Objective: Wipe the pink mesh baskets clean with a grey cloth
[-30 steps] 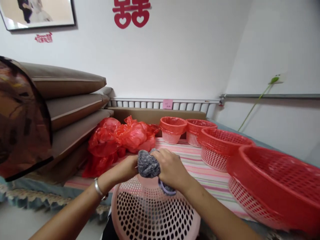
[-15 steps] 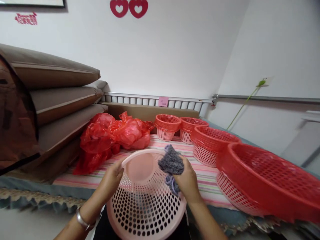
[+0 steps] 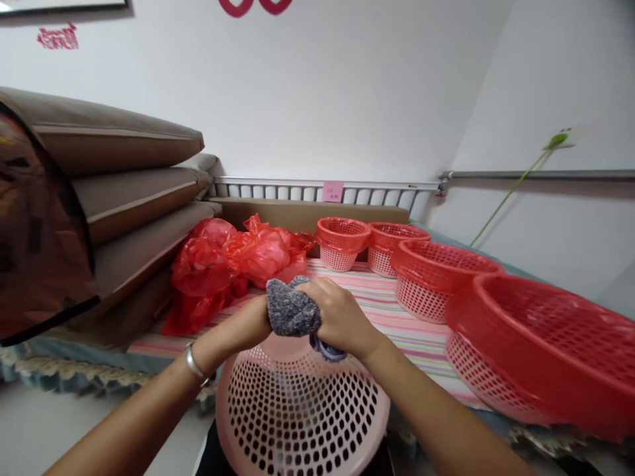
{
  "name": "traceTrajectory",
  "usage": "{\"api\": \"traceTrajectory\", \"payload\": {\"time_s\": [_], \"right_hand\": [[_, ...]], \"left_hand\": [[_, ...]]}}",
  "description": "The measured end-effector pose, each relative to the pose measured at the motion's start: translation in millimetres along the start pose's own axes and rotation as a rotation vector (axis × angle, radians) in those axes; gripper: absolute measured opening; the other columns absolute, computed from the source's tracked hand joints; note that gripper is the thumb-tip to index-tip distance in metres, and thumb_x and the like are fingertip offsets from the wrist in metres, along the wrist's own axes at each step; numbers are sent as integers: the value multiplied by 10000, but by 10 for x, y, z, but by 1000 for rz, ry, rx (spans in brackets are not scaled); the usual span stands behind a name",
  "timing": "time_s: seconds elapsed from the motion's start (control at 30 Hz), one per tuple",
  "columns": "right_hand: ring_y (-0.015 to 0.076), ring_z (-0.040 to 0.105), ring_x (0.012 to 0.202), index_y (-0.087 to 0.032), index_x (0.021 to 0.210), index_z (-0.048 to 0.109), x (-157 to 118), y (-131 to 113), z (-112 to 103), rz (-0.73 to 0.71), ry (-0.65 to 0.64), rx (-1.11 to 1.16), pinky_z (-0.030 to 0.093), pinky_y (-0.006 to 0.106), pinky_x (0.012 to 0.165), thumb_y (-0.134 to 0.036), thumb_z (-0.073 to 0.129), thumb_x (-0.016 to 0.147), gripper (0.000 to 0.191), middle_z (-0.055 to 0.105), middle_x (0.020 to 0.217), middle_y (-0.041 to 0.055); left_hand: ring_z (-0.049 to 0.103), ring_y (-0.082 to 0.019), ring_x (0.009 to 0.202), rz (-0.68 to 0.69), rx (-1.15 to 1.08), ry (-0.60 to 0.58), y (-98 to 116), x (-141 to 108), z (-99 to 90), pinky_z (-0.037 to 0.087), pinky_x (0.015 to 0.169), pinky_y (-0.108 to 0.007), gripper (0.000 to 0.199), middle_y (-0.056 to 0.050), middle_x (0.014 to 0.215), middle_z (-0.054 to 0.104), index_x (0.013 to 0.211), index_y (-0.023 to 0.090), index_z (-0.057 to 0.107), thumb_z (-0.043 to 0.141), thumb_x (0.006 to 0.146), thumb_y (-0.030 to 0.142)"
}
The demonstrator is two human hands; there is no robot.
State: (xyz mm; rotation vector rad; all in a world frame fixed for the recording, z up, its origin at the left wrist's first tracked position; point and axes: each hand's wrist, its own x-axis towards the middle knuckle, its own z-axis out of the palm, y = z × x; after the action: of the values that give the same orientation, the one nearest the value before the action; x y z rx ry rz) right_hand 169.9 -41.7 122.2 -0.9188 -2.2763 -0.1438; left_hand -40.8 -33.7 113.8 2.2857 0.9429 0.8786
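A pale pink plastic basket (image 3: 292, 416) with a perforated wall leans on my lap, its wide round mouth tilted up toward me. My right hand (image 3: 342, 317) is closed around a fuzzy grey cloth (image 3: 292, 309), with a purplish edge hanging below the fingers. The cloth lies over the far rim of the basket. My left hand (image 3: 255, 325) is at the far left of that rim, against the cloth. The cloth covers its fingers, so I cannot see whether they grip the rim or the cloth.
Several similar baskets with red plastic around their tops, such as the nearest basket (image 3: 536, 350), line the right of the striped bed sheet (image 3: 372, 291). Red plastic bags (image 3: 238, 258) lie at the back left. Stacked cushions (image 3: 139, 192) stand left, a radiator (image 3: 278, 188) behind.
Both hands have come together at the far rim. My right hand brought the cloth leftward from the right side of the basket, and my left hand slid up and right from the left rim.
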Motion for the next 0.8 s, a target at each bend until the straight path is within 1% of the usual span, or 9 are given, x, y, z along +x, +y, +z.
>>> {"api": "traceTrajectory", "payload": {"time_s": [0.07, 0.13, 0.3, 0.4, 0.5, 0.57, 0.63, 0.7, 0.8], "right_hand": [[213, 531, 918, -204, 1099, 554, 43, -18, 61, 7, 0, 6, 427, 333, 824, -74, 536, 658, 460, 600, 985, 56], [208, 532, 937, -216, 1098, 549, 5, 7, 103, 63, 36, 47, 426, 324, 837, -91, 544, 684, 432, 598, 999, 47], [206, 548, 1013, -223, 1104, 546, -275, 207, 109, 232, 188, 124, 417, 319, 884, -112, 575, 672, 447, 607, 1059, 43], [218, 582, 1003, -219, 1126, 533, -600, 410, 224, 499, 296, 239, 435, 343, 878, -195, 612, 667, 466, 630, 1093, 55], [236, 631, 861, -183, 1047, 550, -1002, 590, 474, 859, 392, 510, 477, 364, 790, -326, 657, 619, 464, 680, 947, 58], [244, 639, 836, -167, 977, 565, -1189, 646, 613, 975, 485, 714, 486, 367, 778, -359, 671, 573, 459, 689, 909, 63], [240, 632, 819, -167, 957, 564, -1221, 630, 635, 972, 528, 722, 482, 361, 770, -365, 693, 557, 465, 687, 884, 55], [227, 620, 803, -175, 965, 559, -1086, 546, 513, 892, 514, 620, 474, 344, 752, -359, 697, 582, 446, 677, 873, 42], [202, 609, 808, -196, 984, 559, -694, 345, 197, 675, 380, 468, 463, 306, 731, -295, 649, 657, 353, 665, 897, 29]], "left_hand": [[633, -221, 1000, 31, -11, -1, -9, 76, 56, 479, 932, -395, 322, -52, 1082, 714, 1051, 177, 681, 465, 817, 129], [618, -219, 1049, 43, -40, -3, -32, 70, 122, 469, 952, -388, 364, -51, 1141, 690, 1108, 185, 653, 447, 818, 106], [522, -208, 1209, -8, -24, 62, -25, -38, 174, 347, 1075, -389, 542, -48, 1313, 579, 1263, 232, 544, 441, 764, 49], [503, -206, 1227, -84, -42, 140, -111, -134, 145, 310, 1097, -392, 524, -69, 1313, 575, 1265, 196, 538, 445, 760, 87], [532, -240, 1190, -217, -78, 349, -307, -333, 153, 328, 1079, -420, 486, -137, 1266, 597, 1246, 97, 529, 467, 774, 196], [535, -259, 1183, -267, -100, 436, -415, -498, 173, 329, 1074, -434, 503, -172, 1263, 591, 1237, 57, 518, 480, 776, 254], [535, -269, 1180, -281, -97, 464, -442, -627, 161, 333, 1065, -447, 507, -182, 1270, 583, 1231, 54, 514, 491, 781, 287], [560, -274, 1140, -280, -76, 446, -378, -664, 86, 369, 1031, -448, 478, -176, 1252, 598, 1206, 70, 531, 504, 789, 301], [616, -258, 1038, -268, -42, 291, -189, -515, -90, 441, 952, -407, 392, -129, 1173, 656, 1149, 116, 587, 526, 791, 265]]}}
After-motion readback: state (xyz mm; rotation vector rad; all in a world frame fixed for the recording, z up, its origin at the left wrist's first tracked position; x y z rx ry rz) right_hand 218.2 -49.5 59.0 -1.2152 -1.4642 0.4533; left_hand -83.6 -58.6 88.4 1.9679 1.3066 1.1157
